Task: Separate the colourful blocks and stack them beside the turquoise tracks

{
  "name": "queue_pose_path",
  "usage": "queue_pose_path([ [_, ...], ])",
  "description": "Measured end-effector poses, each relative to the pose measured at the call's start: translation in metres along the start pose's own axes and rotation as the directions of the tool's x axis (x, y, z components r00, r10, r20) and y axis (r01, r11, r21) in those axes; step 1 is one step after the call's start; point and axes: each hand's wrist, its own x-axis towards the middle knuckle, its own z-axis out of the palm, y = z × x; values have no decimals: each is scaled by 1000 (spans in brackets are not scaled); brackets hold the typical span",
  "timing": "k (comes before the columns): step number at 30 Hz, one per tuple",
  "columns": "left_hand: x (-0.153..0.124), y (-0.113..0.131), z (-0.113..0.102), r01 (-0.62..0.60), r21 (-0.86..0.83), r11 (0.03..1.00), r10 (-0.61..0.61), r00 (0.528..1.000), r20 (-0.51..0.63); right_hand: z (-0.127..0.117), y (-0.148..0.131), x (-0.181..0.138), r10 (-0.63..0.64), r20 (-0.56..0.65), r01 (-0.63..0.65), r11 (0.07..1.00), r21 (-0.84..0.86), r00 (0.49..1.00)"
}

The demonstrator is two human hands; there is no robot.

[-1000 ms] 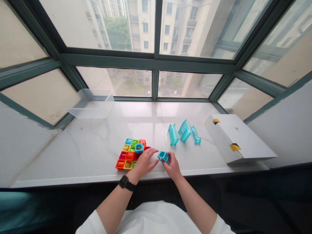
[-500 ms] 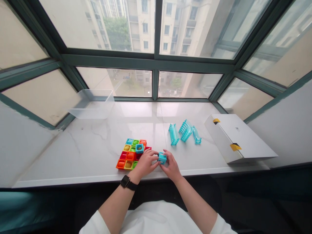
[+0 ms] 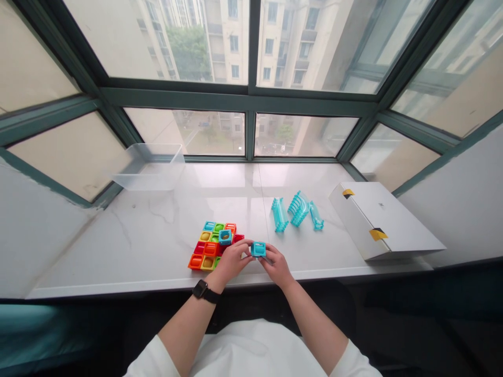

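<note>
Between my left hand (image 3: 231,260) and my right hand (image 3: 276,266) I hold a hollow blue plastic cube (image 3: 258,249), its fingers pressed on both sides. My left hand lies just right of a flat grid of orange, red, yellow, green and blue square tiles (image 3: 210,253). A second blue hollow cube (image 3: 225,237) sits on top of that grid. Part of the grid's right side is hidden behind my left hand.
A transparent plastic tub (image 3: 148,167) stands on the white marble sill (image 3: 137,235) at the back left. Several translucent teal ribbed track pieces (image 3: 299,208) lie to the right. A white box (image 3: 377,220) with yellow tape is further right, below the window frames.
The held cube has turned so a square opening faces me, and it has shifted slightly left and up. My hands are closer together. The grid and other objects stay put.
</note>
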Motion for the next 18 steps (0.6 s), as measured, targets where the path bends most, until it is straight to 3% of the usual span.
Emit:
queue_pose_path([
  [5, 1, 2, 1, 1, 17, 1000, 0, 1000, -23, 3, 7, -3, 17, -49, -18, 1000, -17, 999],
  [13, 4, 9, -4, 11, 16, 1000, -11, 1000, -7, 6, 20, -6, 104, -247, -114, 993, -29, 963],
  [18, 5, 4, 0, 36, 24, 999, -36, 999, -28, 8, 16, -6, 148, -232, -141, 989, 47, 961],
])
